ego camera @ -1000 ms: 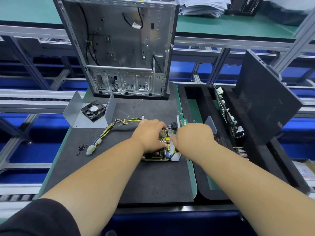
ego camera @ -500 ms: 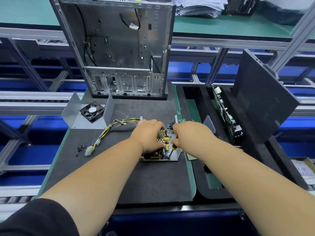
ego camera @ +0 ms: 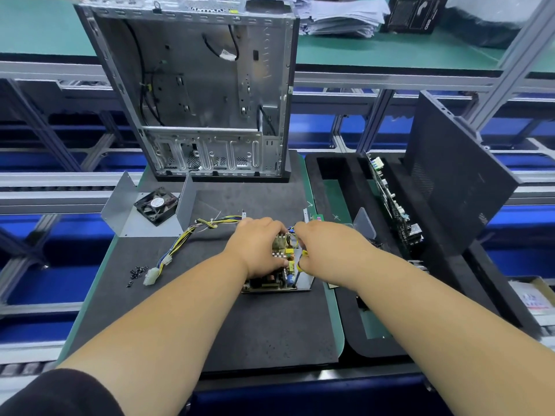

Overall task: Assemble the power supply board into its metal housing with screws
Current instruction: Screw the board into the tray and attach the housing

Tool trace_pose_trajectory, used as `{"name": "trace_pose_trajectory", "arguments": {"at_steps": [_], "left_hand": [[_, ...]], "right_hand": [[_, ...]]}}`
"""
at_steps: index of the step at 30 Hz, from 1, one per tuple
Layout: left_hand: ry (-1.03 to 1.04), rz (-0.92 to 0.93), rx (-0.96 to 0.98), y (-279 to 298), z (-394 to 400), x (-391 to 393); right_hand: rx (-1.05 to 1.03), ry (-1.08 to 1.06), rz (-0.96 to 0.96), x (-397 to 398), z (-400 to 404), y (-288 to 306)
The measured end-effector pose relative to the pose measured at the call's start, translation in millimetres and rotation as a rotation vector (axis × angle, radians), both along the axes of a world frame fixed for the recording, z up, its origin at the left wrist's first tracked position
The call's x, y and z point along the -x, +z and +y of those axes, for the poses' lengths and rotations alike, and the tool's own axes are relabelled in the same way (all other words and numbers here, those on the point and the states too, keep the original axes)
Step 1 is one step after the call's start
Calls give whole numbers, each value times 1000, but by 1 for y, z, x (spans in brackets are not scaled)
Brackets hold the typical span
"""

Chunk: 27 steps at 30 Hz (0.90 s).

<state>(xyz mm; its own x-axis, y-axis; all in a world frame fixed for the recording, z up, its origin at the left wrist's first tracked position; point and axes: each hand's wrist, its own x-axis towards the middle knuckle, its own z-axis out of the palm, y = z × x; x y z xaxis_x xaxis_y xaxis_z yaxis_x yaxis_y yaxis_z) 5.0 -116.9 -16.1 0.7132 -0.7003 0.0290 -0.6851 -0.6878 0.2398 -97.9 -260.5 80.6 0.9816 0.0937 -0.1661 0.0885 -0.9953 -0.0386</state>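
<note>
A dark foam mat (ego camera: 210,325) covers a green conveyor workbench (ego camera: 390,52). From left: loose screws (ego camera: 136,273), a metal cover holding a fan (ego camera: 155,205), a wire harness (ego camera: 183,241). The left hand (ego camera: 258,250) grips the power supply board (ego camera: 277,279); the right hand (ego camera: 327,250) pinches its wiring. An open computer case (ego camera: 210,94) stands behind.

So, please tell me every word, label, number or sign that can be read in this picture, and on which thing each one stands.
No text reads clearly.
Black box on the far green bench: white phone-handset sign; the word beside it is too blurred.
Fan: round sticker, print too small.
Grey tray at right: red and blue print, blurred.
Stack of papers: unreadable.
Power supply board: markings too small.
</note>
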Motion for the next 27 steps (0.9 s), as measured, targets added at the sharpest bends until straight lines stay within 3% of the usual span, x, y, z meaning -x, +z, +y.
{"name": "trace_pose_trajectory", "arguments": {"at_steps": [9, 17, 20, 23, 27], "left_hand": [[6, -4, -2, -1, 0, 1], [12, 0, -2, 1, 0, 2], [16, 0, 6, 0, 0, 2], [17, -1, 1, 0, 0, 1], [22, -3, -12, 1, 0, 2]], "right_hand": [[272, -29, -143, -7, 7, -14], [280, -146, -97, -8, 12, -16], [163, -133, -94, -3, 5, -12], [-53, -43, 33, 2, -5, -7], [-98, -26, 68, 4, -7, -7]]}}
